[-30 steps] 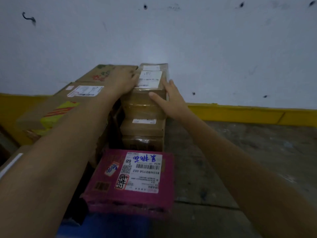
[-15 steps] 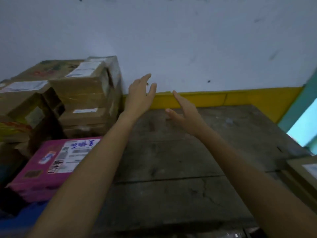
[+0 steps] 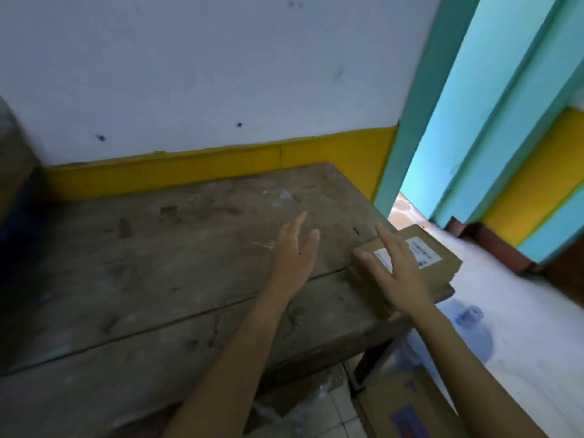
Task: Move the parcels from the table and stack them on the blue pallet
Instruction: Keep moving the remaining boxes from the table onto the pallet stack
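Evidently the job is unfinished: a brown parcel [image 3: 442,263] lies at the right edge of the table [image 3: 158,263], the blue pallet is out of view, and the left hand [image 3: 294,251] and right hand [image 3: 395,273] reach out empty, fingers spread.

One flat brown cardboard parcel [image 3: 423,252], white shipping label on top, lies flat at the right end of the worn wooden plank counter [image 3: 158,263], turned skew to the planks. It looks stacked on a second flat brown parcel [image 3: 363,287], of which only the edges show. Label text is too blurred to read.
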`<state>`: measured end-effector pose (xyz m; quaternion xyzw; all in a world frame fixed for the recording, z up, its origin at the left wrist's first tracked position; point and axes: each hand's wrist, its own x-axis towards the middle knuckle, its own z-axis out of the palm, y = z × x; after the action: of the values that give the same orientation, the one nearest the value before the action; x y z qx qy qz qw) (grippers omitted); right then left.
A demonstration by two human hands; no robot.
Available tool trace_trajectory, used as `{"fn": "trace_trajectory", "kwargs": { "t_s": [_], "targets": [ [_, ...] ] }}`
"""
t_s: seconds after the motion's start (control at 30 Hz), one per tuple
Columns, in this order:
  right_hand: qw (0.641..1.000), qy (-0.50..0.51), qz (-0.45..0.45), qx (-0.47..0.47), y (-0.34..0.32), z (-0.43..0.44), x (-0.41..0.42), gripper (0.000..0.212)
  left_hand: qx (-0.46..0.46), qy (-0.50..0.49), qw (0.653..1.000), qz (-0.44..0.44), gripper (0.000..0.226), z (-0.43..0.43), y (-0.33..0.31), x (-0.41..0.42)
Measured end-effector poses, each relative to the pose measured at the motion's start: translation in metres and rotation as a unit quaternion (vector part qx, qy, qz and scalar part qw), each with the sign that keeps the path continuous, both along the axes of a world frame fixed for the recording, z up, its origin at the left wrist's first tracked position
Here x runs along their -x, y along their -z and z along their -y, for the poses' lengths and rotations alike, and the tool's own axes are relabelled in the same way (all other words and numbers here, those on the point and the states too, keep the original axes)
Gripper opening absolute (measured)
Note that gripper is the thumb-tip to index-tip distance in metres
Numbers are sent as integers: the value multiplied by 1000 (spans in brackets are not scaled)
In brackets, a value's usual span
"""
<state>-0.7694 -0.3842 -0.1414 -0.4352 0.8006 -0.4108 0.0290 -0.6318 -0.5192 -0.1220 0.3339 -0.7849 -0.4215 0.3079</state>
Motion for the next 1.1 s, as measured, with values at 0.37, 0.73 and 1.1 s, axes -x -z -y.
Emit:
{"fn": "trace_trajectory", "kwargs": {
  "t_s": [0.37,0.73,1.1],
  "targets": [
    [981,156,91,-67,39,-90,100,61,-98,8,993,64,56,-73,60,99],
    [981,102,143,-81,56,-78,138,61,-113,10,985,133,67,-54,95,130],
    [981,91,114,-131,65,-69,146,65,-111,32,980,163,73,-47,109,142]
  ]
}}
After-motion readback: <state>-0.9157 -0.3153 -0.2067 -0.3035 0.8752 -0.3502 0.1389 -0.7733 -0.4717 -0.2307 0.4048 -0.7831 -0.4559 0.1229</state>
